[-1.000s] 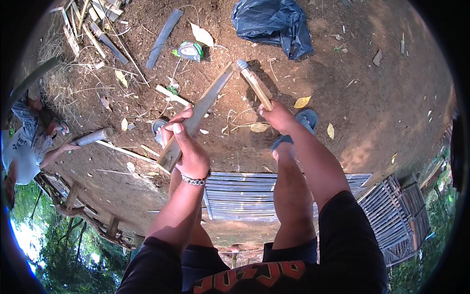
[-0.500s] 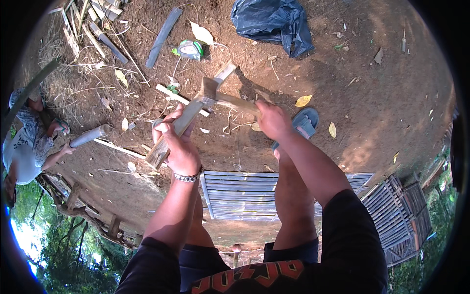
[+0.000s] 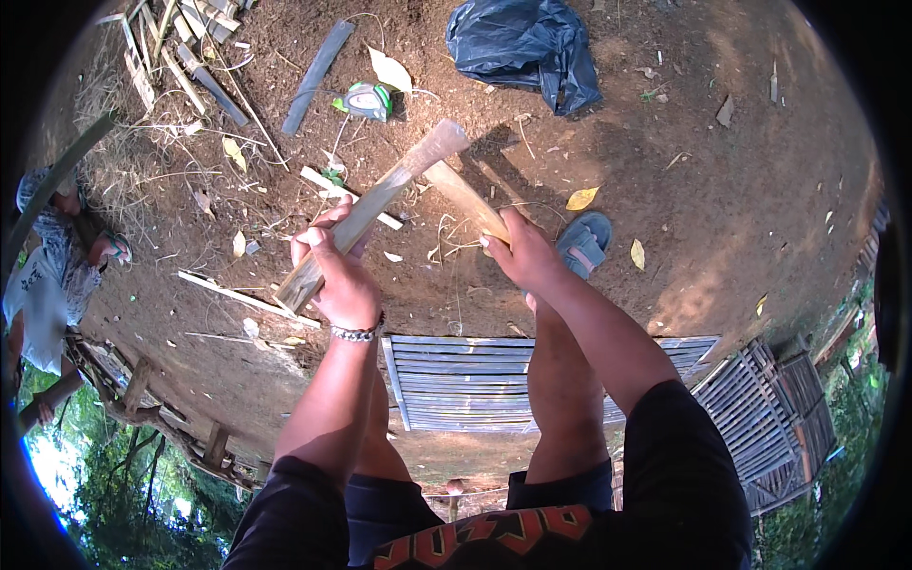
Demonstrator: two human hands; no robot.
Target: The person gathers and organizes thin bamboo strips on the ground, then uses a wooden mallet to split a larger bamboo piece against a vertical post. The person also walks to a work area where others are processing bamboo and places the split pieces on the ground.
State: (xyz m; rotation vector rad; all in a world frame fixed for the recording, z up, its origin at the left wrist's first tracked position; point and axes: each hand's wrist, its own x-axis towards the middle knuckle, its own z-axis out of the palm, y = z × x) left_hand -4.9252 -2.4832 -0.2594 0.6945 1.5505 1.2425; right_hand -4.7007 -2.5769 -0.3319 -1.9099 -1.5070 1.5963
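Note:
My left hand (image 3: 344, 275) is closed round a long wooden piece (image 3: 372, 201), which slants away to the upper right and broadens at its far end. My right hand (image 3: 524, 249) grips the pale handle of a mallet-like wooden tool (image 3: 467, 198). Its handle runs up and left until it meets the underside of the long piece near the far end. The tool's block head does not show clearly there; the long piece seems to cover it. Both pieces are held above the bare soil.
A black plastic bag (image 3: 521, 46) lies beyond my hands, with a green-and-grey tape measure (image 3: 367, 101) left of it. Split wood (image 3: 186, 47) is piled at the far left. Someone's sandalled foot (image 3: 116, 249) is at the left. A slatted bamboo panel (image 3: 465, 380) lies near my legs.
The mallet-like tool has shifted, and its block head, seen over the long piece before, no longer shows clearly. At the left, the other person's arm and round log have moved from their earlier place.

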